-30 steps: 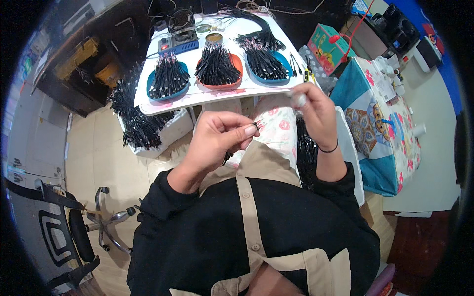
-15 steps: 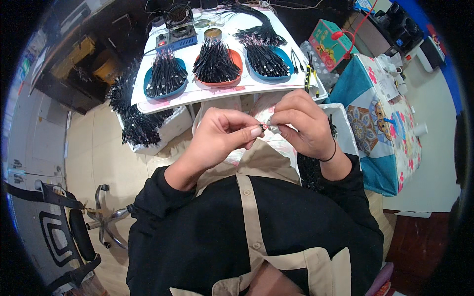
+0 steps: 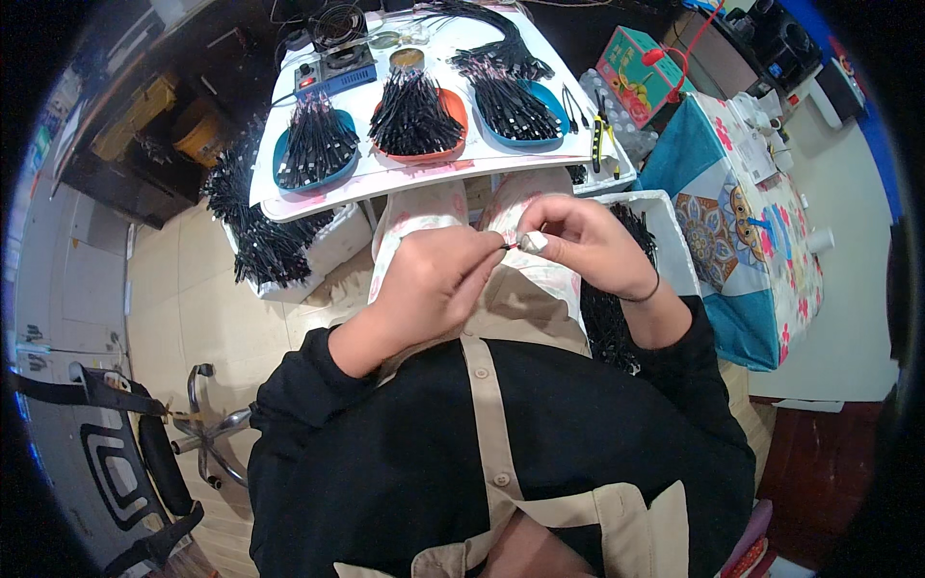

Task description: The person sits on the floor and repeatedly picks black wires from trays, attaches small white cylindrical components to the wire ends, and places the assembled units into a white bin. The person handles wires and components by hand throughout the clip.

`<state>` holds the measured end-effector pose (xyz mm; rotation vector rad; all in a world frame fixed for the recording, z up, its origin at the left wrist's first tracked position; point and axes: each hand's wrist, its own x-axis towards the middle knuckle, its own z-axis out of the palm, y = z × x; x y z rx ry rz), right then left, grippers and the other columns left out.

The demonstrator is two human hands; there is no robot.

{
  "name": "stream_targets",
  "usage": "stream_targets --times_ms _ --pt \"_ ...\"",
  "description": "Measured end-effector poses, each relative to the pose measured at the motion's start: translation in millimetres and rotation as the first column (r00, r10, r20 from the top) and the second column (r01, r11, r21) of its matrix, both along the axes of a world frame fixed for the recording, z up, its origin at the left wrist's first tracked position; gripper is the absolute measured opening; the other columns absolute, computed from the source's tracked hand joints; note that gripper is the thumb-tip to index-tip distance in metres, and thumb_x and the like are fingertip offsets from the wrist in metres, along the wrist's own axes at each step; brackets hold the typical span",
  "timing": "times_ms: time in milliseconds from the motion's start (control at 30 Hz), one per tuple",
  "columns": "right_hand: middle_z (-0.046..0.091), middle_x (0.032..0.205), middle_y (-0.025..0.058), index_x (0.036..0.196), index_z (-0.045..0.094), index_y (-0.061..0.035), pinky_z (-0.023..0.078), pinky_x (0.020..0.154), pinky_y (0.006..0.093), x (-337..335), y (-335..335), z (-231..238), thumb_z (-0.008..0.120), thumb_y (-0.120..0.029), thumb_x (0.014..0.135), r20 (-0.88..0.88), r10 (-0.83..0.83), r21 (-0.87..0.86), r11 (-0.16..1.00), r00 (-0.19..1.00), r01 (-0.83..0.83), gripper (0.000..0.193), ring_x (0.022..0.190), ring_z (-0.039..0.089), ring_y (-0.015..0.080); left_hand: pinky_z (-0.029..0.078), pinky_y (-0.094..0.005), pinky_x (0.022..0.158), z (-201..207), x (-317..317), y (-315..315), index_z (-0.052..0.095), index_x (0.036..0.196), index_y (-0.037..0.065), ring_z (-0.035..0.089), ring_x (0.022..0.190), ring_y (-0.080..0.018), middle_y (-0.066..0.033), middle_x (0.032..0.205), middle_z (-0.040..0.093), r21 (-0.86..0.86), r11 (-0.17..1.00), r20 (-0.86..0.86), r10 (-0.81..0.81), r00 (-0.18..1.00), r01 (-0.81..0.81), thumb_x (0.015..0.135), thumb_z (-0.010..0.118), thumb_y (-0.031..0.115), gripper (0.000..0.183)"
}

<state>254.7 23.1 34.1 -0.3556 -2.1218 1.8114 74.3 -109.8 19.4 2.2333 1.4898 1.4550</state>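
Above my lap, my left hand (image 3: 436, 281) pinches a short black cable (image 3: 505, 247) between thumb and fingertips. Thin reddish wires (image 3: 515, 245) stick out of the cable's end toward my right hand (image 3: 593, 249). Its thumb and index finger are closed at those wire ends, and a whitish wrap (image 3: 533, 244) covers a fingertip there. Most of the cable is hidden in my left fist. Beyond my hands, bundles of black cables (image 3: 414, 116) fill an orange tray (image 3: 436, 154), a left blue tray (image 3: 281, 166) and a right blue tray (image 3: 525, 141).
The trays stand on a white table (image 3: 385, 181) with a small blue device (image 3: 347, 77), a round tin (image 3: 407, 59) and a yellow-black cutter (image 3: 597, 143). White foam boxes of cables flank my knees, the right box (image 3: 674, 241) close by. A cloth-covered stand (image 3: 742, 231) is at right.
My left hand has turned, its fingers now folded over the cable with the knuckles up. My right hand has lowered slightly, its whitish wrapped fingertip now more exposed. The view has shifted a little.
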Motion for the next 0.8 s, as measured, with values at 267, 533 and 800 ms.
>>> stream_targets --times_ms 267,533,800 --pt "0.058 0.09 0.01 0.088 0.061 -0.0035 0.047 0.071 0.0372 -4 -15 21 0.074 -0.004 0.067 -0.287 -0.007 0.866 0.425 0.958 0.263 0.025 0.082 0.057 0.0275 0.044 -0.0221 0.054 1 0 -4 0.069 0.091 -0.006 0.056 0.062 -0.006 -0.0057 0.072 0.065 -0.342 0.911 0.552 -0.005 0.834 0.232 0.088 0.065 0.01 0.016" --pt "0.057 0.085 0.0039 0.097 0.056 0.0 0.043 0.069 0.0271 -2 -17 -14 0.056 -0.014 0.092 0.069 -0.117 0.136 0.985 0.991 0.107 0.015 0.077 0.053 0.0136 0.046 -0.0329 0.051 -14 4 -2 0.062 0.095 -0.004 0.06 0.06 -0.0267 -0.0126 0.07 0.06 0.106 0.993 -0.239 0.082 0.968 -0.058 0.079 0.063 0.001 0.017" --pt "0.06 0.098 0.0057 0.112 0.06 -0.0069 0.046 0.079 0.0259 11 -6 -5 0.059 -0.022 0.093 -0.034 -0.065 0.443 0.893 0.997 0.074 0.024 0.083 0.057 0.0188 0.049 -0.0303 0.057 -17 -13 -9 0.067 0.097 -0.001 0.063 0.062 -0.0233 -0.0099 0.078 0.068 -0.304 0.903 0.44 -0.149 0.885 0.304 0.086 0.062 0.006 0.013"
